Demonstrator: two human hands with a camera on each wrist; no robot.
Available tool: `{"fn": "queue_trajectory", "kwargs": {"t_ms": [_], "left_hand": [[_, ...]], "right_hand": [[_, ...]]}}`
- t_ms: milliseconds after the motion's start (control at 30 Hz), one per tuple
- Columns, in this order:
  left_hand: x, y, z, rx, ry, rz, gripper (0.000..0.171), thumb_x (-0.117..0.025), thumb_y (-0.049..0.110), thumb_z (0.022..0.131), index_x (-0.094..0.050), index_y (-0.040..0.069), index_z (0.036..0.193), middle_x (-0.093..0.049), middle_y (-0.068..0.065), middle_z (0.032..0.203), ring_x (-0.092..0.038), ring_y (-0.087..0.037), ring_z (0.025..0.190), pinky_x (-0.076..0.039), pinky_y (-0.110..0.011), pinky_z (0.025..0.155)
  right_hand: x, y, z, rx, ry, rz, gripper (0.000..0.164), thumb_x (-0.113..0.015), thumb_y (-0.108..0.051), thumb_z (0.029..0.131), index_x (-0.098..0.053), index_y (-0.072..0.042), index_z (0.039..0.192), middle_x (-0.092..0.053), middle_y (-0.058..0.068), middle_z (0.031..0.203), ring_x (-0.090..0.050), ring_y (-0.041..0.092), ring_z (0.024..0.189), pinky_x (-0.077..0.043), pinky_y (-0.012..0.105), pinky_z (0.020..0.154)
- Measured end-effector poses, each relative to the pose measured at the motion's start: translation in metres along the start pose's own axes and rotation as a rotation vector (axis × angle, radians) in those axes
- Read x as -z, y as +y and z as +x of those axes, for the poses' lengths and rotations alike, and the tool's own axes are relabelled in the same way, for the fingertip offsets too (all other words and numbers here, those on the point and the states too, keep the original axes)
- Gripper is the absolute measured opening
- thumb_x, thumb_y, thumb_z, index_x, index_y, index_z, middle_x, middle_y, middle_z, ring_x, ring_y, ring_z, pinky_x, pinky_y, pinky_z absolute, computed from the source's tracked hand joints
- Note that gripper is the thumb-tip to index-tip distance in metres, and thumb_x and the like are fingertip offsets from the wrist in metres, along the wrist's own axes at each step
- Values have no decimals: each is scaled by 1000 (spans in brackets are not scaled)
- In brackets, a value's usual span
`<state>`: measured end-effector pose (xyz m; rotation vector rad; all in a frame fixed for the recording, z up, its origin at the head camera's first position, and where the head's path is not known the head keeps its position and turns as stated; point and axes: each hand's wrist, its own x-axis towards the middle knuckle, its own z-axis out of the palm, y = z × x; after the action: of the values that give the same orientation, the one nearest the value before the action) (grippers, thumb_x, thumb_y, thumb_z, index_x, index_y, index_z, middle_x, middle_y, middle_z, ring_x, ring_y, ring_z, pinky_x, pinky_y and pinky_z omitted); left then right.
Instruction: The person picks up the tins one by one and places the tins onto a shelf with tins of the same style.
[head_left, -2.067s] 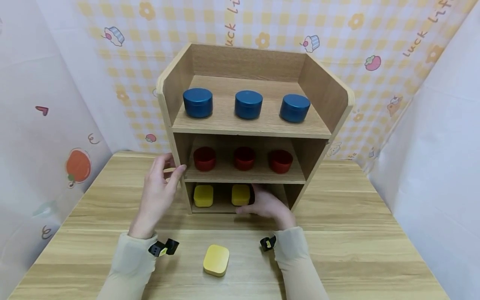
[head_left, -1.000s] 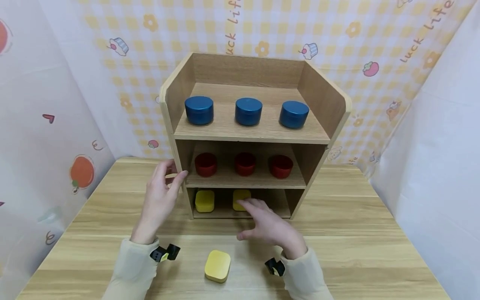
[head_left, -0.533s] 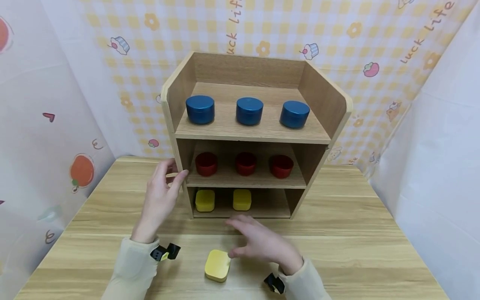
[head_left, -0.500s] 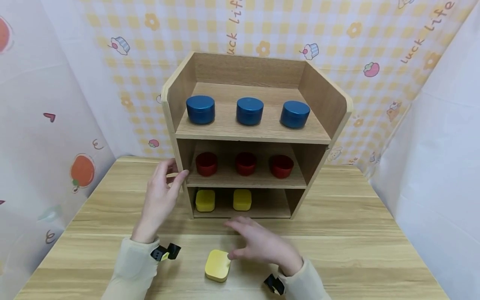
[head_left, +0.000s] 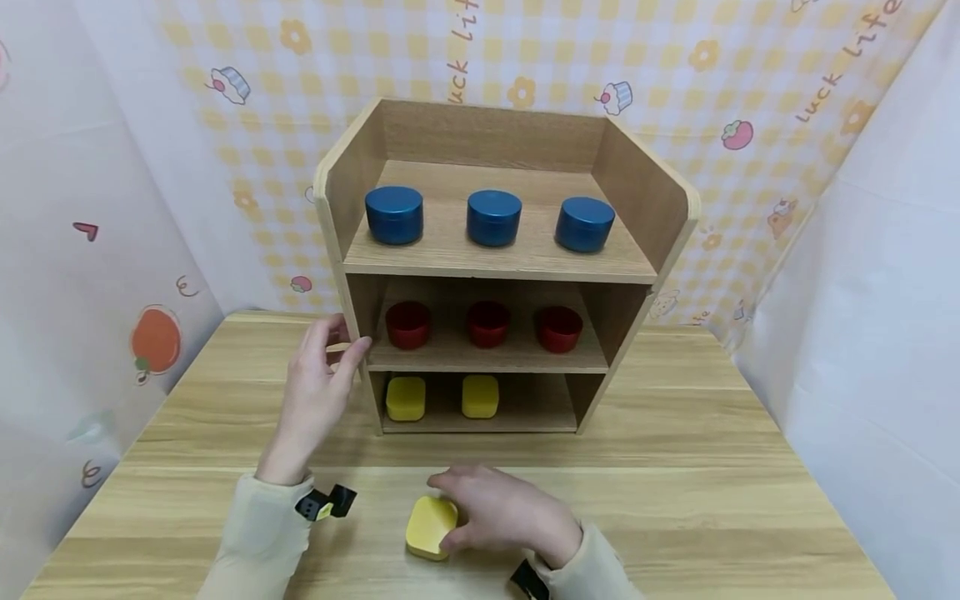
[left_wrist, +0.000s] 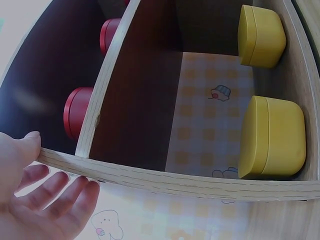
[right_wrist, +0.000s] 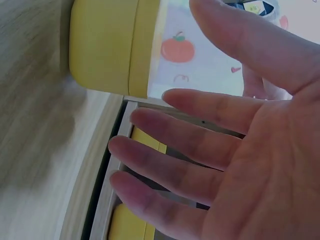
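My left hand (head_left: 311,396) holds the left side panel of the wooden shelf (head_left: 487,271), thumb on its front edge and fingers along its outer face. In the left wrist view that hand (left_wrist: 47,195) is at the panel's rim. My right hand (head_left: 502,512) is spread over a loose yellow square tin (head_left: 431,527) on the table, thumb near its right side. The right wrist view has the tin (right_wrist: 102,47) beyond the straight fingers of the hand (right_wrist: 235,145), with a gap between. Two like yellow tins (head_left: 406,398) stand on the bottom shelf, left and middle.
Three blue round tins (head_left: 493,218) stand on the top board. On the middle one are three red round tins (head_left: 488,325). The wood-grain table (head_left: 697,500) extends to both sides, with printed cloth walls (head_left: 847,275) around it.
My right hand has come out of the bottom compartment, leaving the middle yellow tin there, and moved toward me over the loose tin. The left hand stays at the shelf's side.
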<state>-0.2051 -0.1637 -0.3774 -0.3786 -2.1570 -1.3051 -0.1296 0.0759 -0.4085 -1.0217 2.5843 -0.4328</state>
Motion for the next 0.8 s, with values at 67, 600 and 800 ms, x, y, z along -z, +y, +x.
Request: {"fn": "queue_trajectory", "kwargs": {"t_ms": [67,600,800], "left_hand": [[0,0,0,-2,-2,2,29,-64,8,95,-53,-4,119,-55,-15,105,-56,-24,101,-46,-9,80],[0,0,2,-6,-1,6,31,-65,9,95,-53,-5,120,-55,-15,104,-56,-24,101,-46,-9,80],[0,0,1,-2,-4,5,31,-65,9,95,-53,-4,120,-55,-14,104,-56,-24,101,-46,-10,81]], "right_hand": [[-1,-1,1,11,2,-12,65,-82,-39,78,-58,-15,133,-59,-6,126,-55,7,112,-46,26,95],[-11,-10,9,-62,-41,-33,62,-86,-39,73,-60,-15,124,-59,-11,101,-50,2,85,-46,21,76],[-12,-7,12,-32,-6,2,59,-85,-30,74,-58,-16,125,-61,-12,104,-50,2,81,-46,19,74]]}}
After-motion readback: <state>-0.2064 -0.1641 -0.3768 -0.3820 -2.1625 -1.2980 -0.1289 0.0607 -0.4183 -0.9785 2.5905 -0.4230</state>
